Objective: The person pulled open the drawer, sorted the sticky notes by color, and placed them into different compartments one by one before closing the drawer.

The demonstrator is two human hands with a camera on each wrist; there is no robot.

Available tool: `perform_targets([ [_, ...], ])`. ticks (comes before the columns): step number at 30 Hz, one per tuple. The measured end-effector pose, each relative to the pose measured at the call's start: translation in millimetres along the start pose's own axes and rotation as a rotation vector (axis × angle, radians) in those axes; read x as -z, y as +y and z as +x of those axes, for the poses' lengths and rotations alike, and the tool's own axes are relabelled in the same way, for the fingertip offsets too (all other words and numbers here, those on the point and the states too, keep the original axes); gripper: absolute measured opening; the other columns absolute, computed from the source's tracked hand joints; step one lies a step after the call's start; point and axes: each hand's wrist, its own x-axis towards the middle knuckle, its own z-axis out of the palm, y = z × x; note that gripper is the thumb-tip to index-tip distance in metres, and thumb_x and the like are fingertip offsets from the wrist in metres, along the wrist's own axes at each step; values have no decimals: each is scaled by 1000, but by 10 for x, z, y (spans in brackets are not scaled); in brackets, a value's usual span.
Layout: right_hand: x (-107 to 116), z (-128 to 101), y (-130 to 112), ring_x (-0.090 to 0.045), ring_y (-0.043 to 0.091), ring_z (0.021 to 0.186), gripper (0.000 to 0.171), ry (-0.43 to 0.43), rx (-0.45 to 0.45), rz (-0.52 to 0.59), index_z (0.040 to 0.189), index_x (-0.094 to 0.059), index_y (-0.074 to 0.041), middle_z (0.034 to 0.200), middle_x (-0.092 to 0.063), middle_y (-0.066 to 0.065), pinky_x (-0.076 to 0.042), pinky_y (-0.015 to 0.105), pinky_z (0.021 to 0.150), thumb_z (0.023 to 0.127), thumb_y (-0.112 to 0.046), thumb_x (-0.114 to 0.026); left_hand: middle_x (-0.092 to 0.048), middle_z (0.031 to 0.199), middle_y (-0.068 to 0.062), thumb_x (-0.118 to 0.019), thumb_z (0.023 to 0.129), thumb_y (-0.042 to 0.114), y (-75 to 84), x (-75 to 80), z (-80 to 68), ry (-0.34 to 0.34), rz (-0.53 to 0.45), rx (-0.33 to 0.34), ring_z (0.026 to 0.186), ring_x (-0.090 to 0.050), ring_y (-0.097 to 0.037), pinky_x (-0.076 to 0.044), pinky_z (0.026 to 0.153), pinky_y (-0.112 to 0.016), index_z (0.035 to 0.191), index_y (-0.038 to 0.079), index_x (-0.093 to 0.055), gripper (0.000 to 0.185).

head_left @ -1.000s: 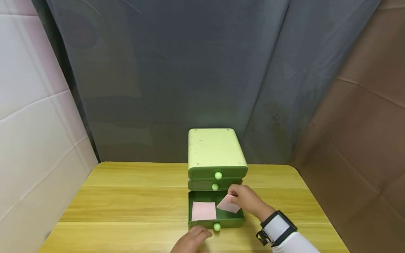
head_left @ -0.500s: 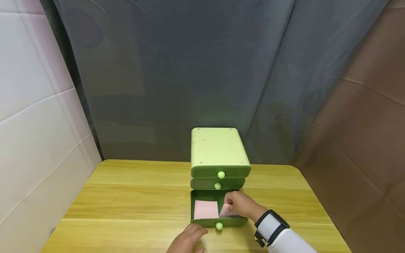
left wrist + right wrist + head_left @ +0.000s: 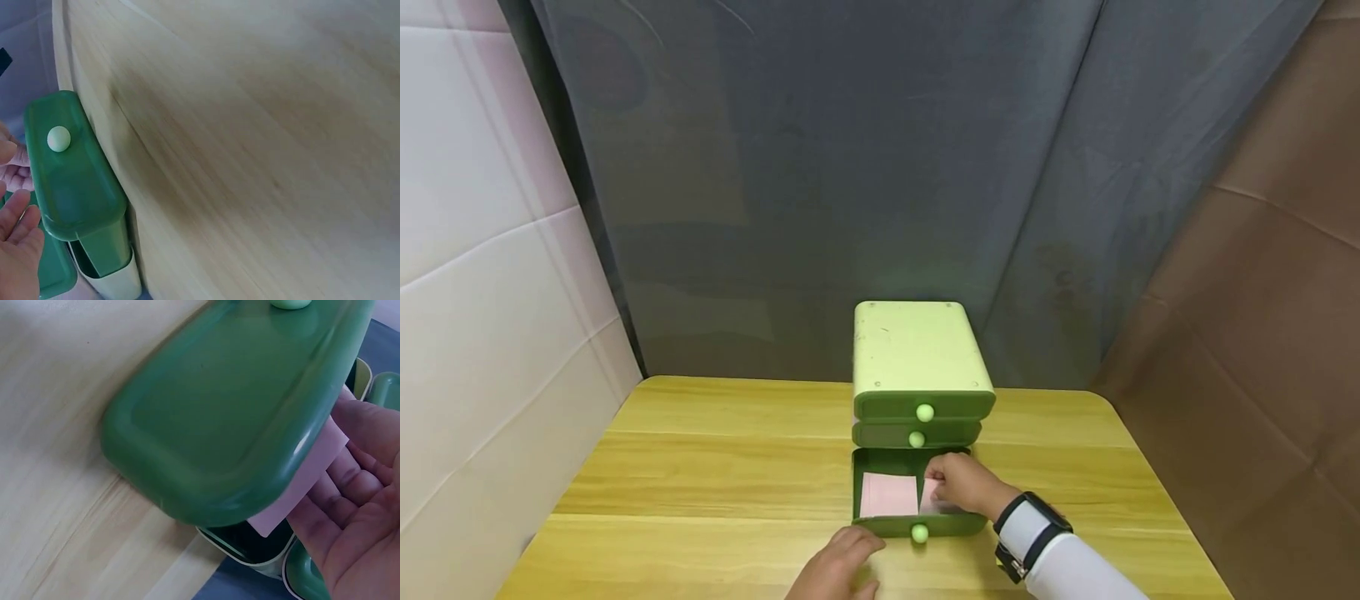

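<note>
The lowest drawer (image 3: 887,527) of a small green cabinet (image 3: 925,346) is pulled out. In its left part lies a square pink sticky note (image 3: 889,495). My right hand (image 3: 968,483) reaches into the drawer's right part and pinches another pink sticky note (image 3: 931,497), partly covered by the fingers. The right wrist view has this note (image 3: 306,478) slanting behind the drawer front (image 3: 219,406), beside the fingers. Just in front of the drawer's left corner, my left hand (image 3: 838,562) hovers with relaxed fingers, holding nothing; it (image 3: 19,250) appears beside the drawer in the left wrist view.
Two upper drawers, the top one (image 3: 887,406) and the middle one (image 3: 887,433), each have a round light-green knob. The cabinet stands on a wooden table (image 3: 722,475) near its back edge. A grey curtain (image 3: 820,183) hangs behind, with a brown cloth (image 3: 1247,333) on the right.
My right hand has lowered the held sticky note into the drawer's right part and shifted slightly left. My left hand has drawn back a little from the drawer front.
</note>
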Motion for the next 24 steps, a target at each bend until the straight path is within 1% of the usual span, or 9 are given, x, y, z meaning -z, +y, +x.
perform_targets([
  [3,-11,17,0,-56,13,71,12,2,-16,-9,88,-67,-1,77,-63,1,-49,29,62,78,5,-71,-62,106,0,-81,70,10,-2,10,-7,-9,-1,10,101,-58,-15,-54,84,-28,111,6,-64,45],
  [5,-20,26,1,-64,22,82,18,-5,-40,1,96,-68,3,88,-69,8,-55,36,70,79,5,-71,-62,106,0,-81,70,10,-3,15,-12,-15,-2,15,101,-59,-15,-54,84,-28,111,6,-64,45],
  [6,-23,30,-4,-66,27,89,21,-10,-54,7,101,-68,4,95,-70,12,-56,41,75,79,4,-71,-62,106,0,-81,70,10,-3,14,-16,-14,-4,15,101,-59,-16,-54,84,-28,111,6,-64,45],
  [7,-26,33,-10,-67,32,94,24,-13,-67,14,104,-68,5,100,-70,16,-55,45,79,80,4,-71,-62,106,0,-80,70,10,-5,13,-19,-13,-3,14,101,-58,-15,-54,84,-28,111,6,-64,45],
  [9,-31,38,-21,-66,36,99,26,-16,-80,26,106,-68,6,104,-69,18,-55,48,81,80,5,-70,-62,106,0,-80,70,10,-6,14,-23,-12,0,13,101,-58,-15,-54,84,-28,111,6,-64,45],
  [17,-55,40,-32,-64,36,102,23,5,-69,20,105,-68,5,105,-69,17,-52,51,85,82,6,-68,-62,106,0,-80,69,9,-6,5,-23,7,-19,11,100,-59,-15,-54,82,-27,110,6,-65,44],
  [24,-45,12,-32,-61,39,108,25,16,-79,31,107,-68,5,108,-68,19,-49,54,90,83,10,-63,-62,105,0,-81,70,9,-15,1,-24,2,-22,17,100,-59,-15,-55,82,-27,111,5,-65,44],
])
